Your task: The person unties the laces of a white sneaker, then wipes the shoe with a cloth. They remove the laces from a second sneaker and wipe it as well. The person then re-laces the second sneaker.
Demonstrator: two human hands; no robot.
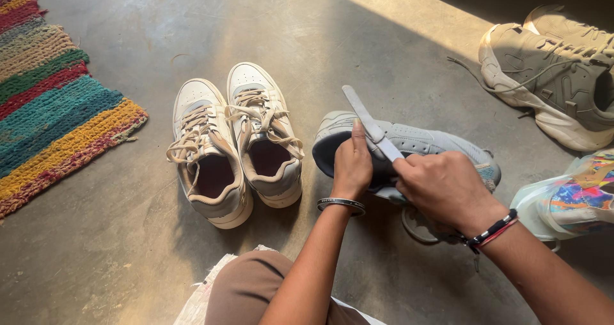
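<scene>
both hands (409,178) gripping lace (371,125), grey sneaker (441,147)

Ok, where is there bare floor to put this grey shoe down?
Bare floor lies beyond the white pair, and between the rug and that pair. More lies beside the knee. It is crowded on the right, around the beige shoes and colourful shoe.

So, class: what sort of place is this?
Probably a home floor near a doorway: bare concrete floor, a striped woven rug, and pairs of sneakers laid out around the seated person.
</scene>
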